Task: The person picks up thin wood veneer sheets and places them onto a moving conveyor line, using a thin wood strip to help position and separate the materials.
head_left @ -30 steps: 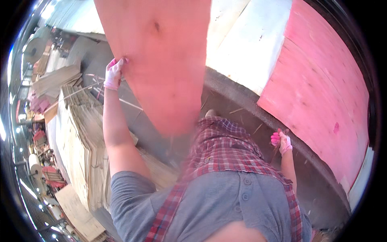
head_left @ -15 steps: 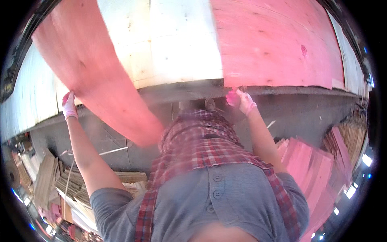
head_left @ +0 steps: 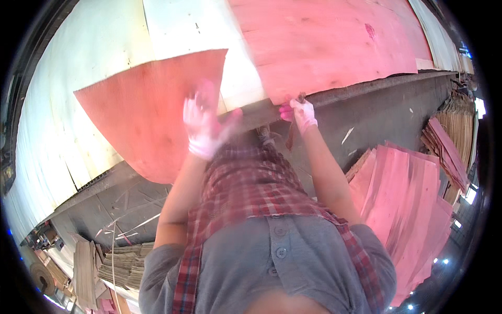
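My left hand (head_left: 203,124), in a pink-stained white glove and smeared by motion, is at the right side of a loose pink-red veneer sheet (head_left: 141,115). Its fingers are spread and grip nothing visible. That sheet lies askew over pale veneer sheets (head_left: 68,136), its lower end curving past the table edge. My right hand (head_left: 302,114), gloved alike, is closed at the table edge, below a large pink veneer sheet (head_left: 324,47). A narrow brown piece (head_left: 301,97) sticks up from its grip; I cannot tell whether the brown strip below belongs to it.
A fanned pile of pink sheets (head_left: 397,204) stands at lower right, with brown sheet stacks (head_left: 454,123) beyond it. More stacked veneer (head_left: 123,266) is at lower left. Thin scraps (head_left: 138,225) lie on the dark floor.
My left hand has let go of the loose sheet's left edge and moved right. The sheet has swung round and now spreads over the pale sheets. My right hand stays closed near the table edge.
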The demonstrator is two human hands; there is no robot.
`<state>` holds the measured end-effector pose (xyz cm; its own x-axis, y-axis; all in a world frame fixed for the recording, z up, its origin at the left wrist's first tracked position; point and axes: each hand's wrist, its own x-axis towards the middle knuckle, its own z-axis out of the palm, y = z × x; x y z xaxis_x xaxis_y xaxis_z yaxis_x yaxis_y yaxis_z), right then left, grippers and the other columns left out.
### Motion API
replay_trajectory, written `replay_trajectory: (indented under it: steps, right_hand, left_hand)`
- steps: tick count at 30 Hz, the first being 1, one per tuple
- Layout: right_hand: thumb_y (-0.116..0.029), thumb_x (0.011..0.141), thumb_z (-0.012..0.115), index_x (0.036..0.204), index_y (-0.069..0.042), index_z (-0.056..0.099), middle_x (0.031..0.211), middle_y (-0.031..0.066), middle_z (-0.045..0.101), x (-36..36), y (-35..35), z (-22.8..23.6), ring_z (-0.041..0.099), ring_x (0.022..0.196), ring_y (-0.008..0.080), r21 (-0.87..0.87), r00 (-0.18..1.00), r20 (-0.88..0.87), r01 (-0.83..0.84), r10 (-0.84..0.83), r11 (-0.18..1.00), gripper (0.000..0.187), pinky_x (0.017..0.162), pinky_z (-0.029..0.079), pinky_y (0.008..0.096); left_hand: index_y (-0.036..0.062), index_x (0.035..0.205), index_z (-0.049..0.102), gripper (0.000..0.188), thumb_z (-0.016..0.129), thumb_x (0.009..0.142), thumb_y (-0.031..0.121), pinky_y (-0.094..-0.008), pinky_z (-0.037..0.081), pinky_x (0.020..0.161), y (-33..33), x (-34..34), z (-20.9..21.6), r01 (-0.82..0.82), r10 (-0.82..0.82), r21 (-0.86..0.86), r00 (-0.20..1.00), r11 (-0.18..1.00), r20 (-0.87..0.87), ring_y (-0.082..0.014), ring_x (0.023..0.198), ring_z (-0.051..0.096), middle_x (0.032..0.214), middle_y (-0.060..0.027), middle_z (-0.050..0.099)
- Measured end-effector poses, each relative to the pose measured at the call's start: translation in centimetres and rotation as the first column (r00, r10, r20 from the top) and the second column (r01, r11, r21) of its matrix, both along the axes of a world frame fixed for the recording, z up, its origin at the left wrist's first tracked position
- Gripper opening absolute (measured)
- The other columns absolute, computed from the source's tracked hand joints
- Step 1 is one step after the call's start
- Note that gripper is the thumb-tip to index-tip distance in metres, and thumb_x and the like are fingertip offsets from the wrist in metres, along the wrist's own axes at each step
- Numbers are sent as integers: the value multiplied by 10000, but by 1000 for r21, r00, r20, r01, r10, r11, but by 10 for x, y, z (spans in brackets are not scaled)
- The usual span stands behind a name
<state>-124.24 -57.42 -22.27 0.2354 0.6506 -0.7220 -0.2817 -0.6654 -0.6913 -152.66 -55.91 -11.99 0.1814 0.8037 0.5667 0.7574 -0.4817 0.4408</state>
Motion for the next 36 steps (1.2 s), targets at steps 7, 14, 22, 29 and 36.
replay_trajectory:
  steps: [7, 14, 22, 29, 36]
  right_hand:
    - [-156, 846, 544, 1046, -11, 556, 819, 116, 637, 1, 8, 4, 618, 567, 201, -104, 998, 11, -62, 64, 993, 247, 477, 524, 313]
    - [-119, 851, 526, 1034, -22, 561, 741, 102, 613, -8, 10, 9, 590, 497, 171, -79, 999, 43, 0, 3, 997, 210, 406, 497, 272]
    - [-139, 831, 565, 940, 6, 553, 729, 109, 611, -10, 21, 8, 588, 496, 182, -65, 996, 83, -20, 25, 998, 181, 398, 489, 287]
    - [-151, 827, 580, 958, 48, 522, 704, 135, 613, -6, 48, 20, 602, 501, 210, -62, 993, 51, -102, 105, 993, 245, 401, 502, 321]
    - [-143, 787, 616, 954, -46, 547, 674, 87, 588, 4, 37, 7, 578, 477, 215, -77, 994, -103, -33, 25, 997, 205, 370, 477, 356]
  left_hand:
    - [-31, 1227, 437, 666, 737, 700, 243, -402, 450, 843, 39, -13, -2, -90, 88, -109, 996, 990, -19, -335, 1013, 537, 1160, -203, 514]
    - [-21, 1246, 445, 626, 712, 689, 84, -363, 415, 893, -7, 33, 35, -144, 62, 173, 912, 974, 406, -326, 1054, 527, 1147, -192, 540]
    - [-12, 1244, 441, 615, 667, 744, 266, -373, 407, 928, 8, 92, -24, 349, -326, -475, 936, 808, 132, -350, 1099, 489, 1183, -194, 510]
    - [94, 807, 609, 188, 617, 723, 262, -378, 487, 707, 87, 136, -114, 183, -558, -771, 791, 610, -253, -289, 793, 610, 814, -120, 625]
    - [148, 798, 673, 206, 610, 696, 315, -382, 488, 747, 100, 151, -67, 164, -711, -906, 679, 391, -184, -290, 790, 632, 793, -139, 648]
